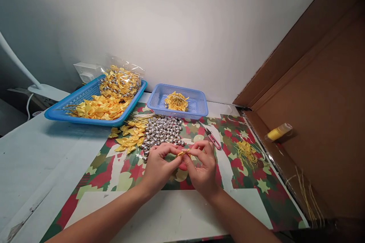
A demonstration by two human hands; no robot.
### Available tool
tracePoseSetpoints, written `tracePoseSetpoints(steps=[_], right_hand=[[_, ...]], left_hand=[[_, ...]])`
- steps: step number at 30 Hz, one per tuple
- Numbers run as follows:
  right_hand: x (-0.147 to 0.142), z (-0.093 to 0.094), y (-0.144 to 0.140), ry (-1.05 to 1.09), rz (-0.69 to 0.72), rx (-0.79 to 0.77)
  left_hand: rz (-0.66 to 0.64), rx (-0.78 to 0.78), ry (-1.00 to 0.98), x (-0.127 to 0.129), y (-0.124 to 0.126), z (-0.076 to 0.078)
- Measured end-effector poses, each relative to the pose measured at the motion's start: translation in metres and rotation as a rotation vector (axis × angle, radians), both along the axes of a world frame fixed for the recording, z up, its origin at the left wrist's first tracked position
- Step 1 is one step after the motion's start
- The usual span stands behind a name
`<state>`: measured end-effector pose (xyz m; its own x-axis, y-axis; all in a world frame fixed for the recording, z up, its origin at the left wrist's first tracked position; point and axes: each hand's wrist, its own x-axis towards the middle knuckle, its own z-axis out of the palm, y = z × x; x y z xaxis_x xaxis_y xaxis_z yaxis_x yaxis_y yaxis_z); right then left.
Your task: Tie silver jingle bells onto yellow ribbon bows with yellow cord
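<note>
In the head view, from where I stand, the left hand and right hand meet at the near right of the silver beads, fingers pinched narrow on a small yellow-gold piece. The step seems to be working that piece by hand; the next move, I'd judge, calls for a steady, fine pinch. It lies right between the fingertips, touching both hands.

Seemingly a craft workspace: yellow ribbon pieces, silvery balls, snips.
</note>
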<state>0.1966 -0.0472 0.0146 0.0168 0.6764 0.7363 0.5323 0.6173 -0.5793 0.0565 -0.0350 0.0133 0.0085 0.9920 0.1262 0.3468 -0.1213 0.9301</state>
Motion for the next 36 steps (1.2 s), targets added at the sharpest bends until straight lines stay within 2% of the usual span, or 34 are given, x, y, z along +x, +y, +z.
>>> tracePoseSetpoints(steps=[8,14,21,27,36], right_hand=[[-0.0003,0.0024,-0.0007,0.033,0.045,-0.004],[0.0,0.004,-0.0018,0.012,0.064,-0.08],[0.0011,0.0028,0.0004,0.002,0.057,-0.058],[0.0015,0.0031,0.0001,-0.013,0.049,-0.051],[0.0041,-0.0006,0.0045,-0.022,0.087,-0.09]], left_hand=[[-0.02,-0.007,-0.042,0.0003,-0.0002,-0.0008],[-0.019,-0.002,-0.007,0.0003,-0.0007,-0.0014],[-0.022,0.014,0.014,0.0015,-0.0023,-0.0027],[-0.07,0.013,-0.049,0.0022,-0.0027,-0.0024],[-0.03,-0.047,-0.254,-0.0002,0.0029,-0.0073]])
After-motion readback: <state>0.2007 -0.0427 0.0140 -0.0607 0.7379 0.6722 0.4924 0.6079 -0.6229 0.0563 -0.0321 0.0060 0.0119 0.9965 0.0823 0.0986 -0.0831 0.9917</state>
